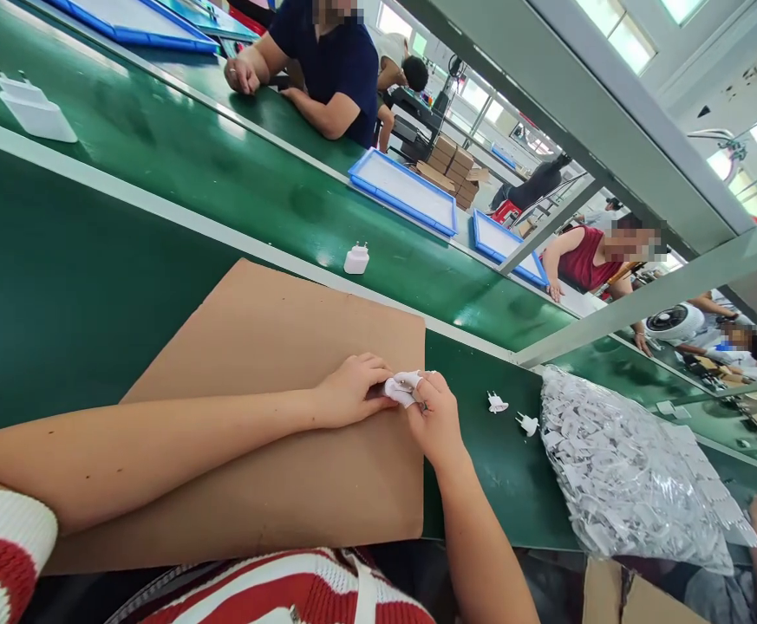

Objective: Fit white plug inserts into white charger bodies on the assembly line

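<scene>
My left hand (pixel 355 392) reaches across the cardboard sheet (pixel 274 347), its fingers closed and meeting those of my right hand (pixel 441 423). The thumb and forefinger of my right hand wear white finger covers and are pinched together. Between both hands is a small white piece (pixel 407 381) with a metallic glint, mostly hidden by the fingers. To the right of my right hand, two white plug heads with pins, one (pixel 497 402) and another (pixel 528 424), lie on the green table (pixel 482 468).
A clear bag full of white plastic parts (pixel 631 468) stands at the right. Beyond a pale rail, a white charger (pixel 356 258) and another charger (pixel 36 108) sit on the green belt (pixel 248 208). Blue-rimmed trays (pixel 404 192) and seated co-workers (pixel 336 69) are across it.
</scene>
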`<state>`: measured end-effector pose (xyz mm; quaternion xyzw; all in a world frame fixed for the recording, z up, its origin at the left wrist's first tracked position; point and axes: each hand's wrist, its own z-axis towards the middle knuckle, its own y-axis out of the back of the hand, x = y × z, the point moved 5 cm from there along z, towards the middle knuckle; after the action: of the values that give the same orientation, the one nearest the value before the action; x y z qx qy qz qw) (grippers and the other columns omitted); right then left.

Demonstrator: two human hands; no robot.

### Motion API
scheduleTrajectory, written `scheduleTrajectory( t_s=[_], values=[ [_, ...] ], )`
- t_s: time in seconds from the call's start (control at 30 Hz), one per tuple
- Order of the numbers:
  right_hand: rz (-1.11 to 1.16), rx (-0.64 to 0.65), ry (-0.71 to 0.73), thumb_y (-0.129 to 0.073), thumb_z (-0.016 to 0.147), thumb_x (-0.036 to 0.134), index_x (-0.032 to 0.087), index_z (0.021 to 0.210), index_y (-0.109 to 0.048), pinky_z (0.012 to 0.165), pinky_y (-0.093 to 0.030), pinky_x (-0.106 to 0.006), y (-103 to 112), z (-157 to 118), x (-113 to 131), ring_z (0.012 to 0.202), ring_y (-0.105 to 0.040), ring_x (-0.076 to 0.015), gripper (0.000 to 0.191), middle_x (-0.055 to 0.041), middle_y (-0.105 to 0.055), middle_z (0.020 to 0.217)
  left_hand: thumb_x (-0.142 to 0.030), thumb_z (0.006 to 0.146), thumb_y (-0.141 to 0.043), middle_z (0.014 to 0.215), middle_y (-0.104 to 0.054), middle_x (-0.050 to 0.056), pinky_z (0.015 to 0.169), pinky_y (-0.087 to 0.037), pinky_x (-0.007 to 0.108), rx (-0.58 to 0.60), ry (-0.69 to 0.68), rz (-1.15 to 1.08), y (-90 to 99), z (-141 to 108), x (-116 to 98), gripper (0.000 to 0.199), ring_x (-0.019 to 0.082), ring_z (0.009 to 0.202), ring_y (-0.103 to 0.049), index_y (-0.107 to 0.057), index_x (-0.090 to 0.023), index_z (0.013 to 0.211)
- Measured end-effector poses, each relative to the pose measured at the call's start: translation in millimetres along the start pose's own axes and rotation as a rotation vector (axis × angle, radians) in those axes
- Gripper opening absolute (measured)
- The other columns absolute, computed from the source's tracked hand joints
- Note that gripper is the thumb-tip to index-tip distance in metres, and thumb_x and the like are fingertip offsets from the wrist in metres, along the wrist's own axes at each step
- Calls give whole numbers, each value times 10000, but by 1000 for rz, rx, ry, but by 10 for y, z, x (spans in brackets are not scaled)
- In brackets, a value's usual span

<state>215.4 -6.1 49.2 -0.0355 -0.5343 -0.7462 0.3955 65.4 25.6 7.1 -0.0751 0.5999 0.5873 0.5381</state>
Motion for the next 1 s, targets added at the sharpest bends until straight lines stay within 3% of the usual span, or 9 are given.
scheduleTrajectory(
  t_s=[0.13, 0.4, 0.6, 0.83, 1.0],
  values=[
    [8, 12, -10, -510, 823, 56, 225, 958, -694, 792, -523, -320, 11, 37, 8, 927, -604, -212, 283, -72, -657, 948, -429, 924, -619, 1016, -687, 65, 899, -436, 397, -3, -13, 11, 9, 4, 1, 235, 258, 1015, -572, -708, -223, 994],
    [-24, -41, 13, -488, 873, 100, 212, 1036, -675, 812, -522, -347, -9, 20, 69, 936, -594, -226, 272, -91, -662, 976, -438, 929, -612, 979, -682, 55, 864, -435, 376, 1, -18, -1, 20, 17, 6, 236, 251, 991, -573, -710, -228, 971],
    [134, -83, -182, -535, 919, 210, 230, 1096, -644, 864, -536, -341, -5, 1, -23, 954, -636, -204, 209, -71, -677, 1024, -466, 929, -611, 1007, -685, 61, 870, -440, 387, 3, -10, -19, 25, 7, 15, 262, 253, 997, -567, -720, -233, 979],
    [8, -42, -16, -516, 900, 117, 234, 1036, -674, 835, -517, -340, -6, 25, 84, 955, -601, -218, 239, -79, -679, 1000, -482, 934, -594, 989, -689, 56, 862, -437, 385, -8, -27, -34, 25, 6, 14, 280, 242, 972, -576, -723, -235, 958],
    [-93, 29, 1, -496, 809, 35, 224, 924, -656, 779, -478, -314, -7, 89, 82, 864, -577, -210, 274, -66, -666, 931, -464, 926, -607, 962, -686, 47, 854, -432, 380, -19, -21, -20, 3, 4, 26, 252, 238, 940, -578, -708, -233, 923]
  ],
)
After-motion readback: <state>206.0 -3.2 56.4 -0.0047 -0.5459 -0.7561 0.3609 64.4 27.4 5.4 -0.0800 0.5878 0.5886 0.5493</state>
